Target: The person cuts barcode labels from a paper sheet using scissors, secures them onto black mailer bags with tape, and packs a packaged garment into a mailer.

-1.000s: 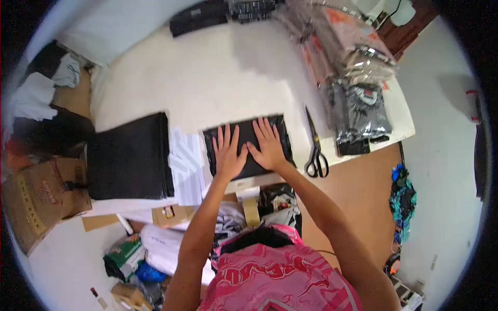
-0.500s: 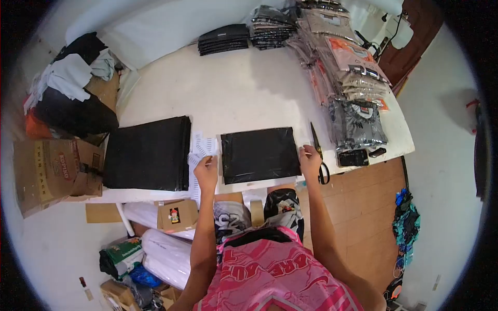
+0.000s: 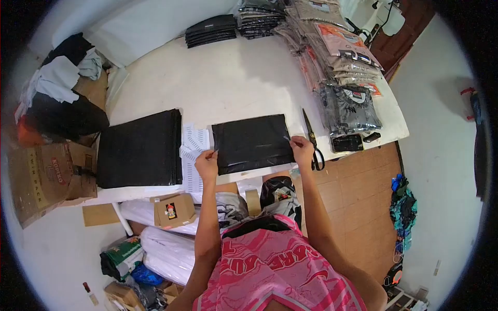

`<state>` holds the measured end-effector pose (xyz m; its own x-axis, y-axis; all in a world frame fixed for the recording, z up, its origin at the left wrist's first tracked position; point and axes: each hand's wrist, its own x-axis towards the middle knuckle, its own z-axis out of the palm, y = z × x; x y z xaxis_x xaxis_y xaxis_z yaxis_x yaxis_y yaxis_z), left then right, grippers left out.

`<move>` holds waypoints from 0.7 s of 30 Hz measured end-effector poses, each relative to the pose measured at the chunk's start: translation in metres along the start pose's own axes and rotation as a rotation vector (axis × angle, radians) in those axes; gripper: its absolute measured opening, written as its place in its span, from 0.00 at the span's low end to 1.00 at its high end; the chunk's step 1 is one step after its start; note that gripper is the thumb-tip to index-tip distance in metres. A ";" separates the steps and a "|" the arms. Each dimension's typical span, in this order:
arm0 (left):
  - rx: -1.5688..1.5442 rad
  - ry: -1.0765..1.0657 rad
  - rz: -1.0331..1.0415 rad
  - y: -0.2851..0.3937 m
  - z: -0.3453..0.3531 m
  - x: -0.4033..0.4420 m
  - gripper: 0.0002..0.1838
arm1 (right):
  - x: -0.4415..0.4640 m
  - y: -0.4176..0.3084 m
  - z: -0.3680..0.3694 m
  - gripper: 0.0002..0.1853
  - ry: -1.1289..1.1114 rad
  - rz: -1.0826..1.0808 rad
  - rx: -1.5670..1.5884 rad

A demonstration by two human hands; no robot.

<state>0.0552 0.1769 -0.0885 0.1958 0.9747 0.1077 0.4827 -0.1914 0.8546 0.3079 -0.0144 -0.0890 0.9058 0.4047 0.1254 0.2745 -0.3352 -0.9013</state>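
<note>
A flat black plastic package [image 3: 252, 146] lies on the white table in front of me. At its left edge is my left hand [image 3: 207, 165], its fingers pinched together with a tiny pale bit at the tips. My right hand [image 3: 303, 151] pinches at the package's right edge, where another small pale bit shows; I cannot make out what either bit is. White printed sheets [image 3: 193, 173] lie beside the left hand, partly under it. Just right of the right hand rest black-handled scissors [image 3: 309, 129].
A stack of large black sheets [image 3: 139, 150] lies at left, beside a cardboard box [image 3: 49, 173]. Folded black packs [image 3: 210, 32] and piled bagged garments [image 3: 347, 62] stand at the back. A phone [image 3: 347, 143] lies near the right edge. Wrapped white rolls [image 3: 163, 254] are below the table.
My left hand has moved from over the printed sheets to the package's left edge. My right hand's fingers now reach onto the right edge. The whole view has shifted slightly.
</note>
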 end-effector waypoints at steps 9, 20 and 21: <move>0.183 0.077 0.498 0.049 0.012 0.006 0.12 | 0.004 -0.051 0.027 0.21 -0.083 -0.569 -0.309; 0.506 -0.207 0.528 0.024 0.049 0.013 0.37 | 0.011 -0.028 0.048 0.40 -0.247 -0.391 -0.647; 0.510 -0.215 0.525 0.023 0.049 0.014 0.37 | 0.013 -0.025 0.048 0.40 -0.235 -0.389 -0.647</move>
<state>0.1114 0.1805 -0.0923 0.6452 0.7071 0.2893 0.6045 -0.7040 0.3728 0.2974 0.0400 -0.0849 0.6338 0.7398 0.2258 0.7564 -0.5317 -0.3811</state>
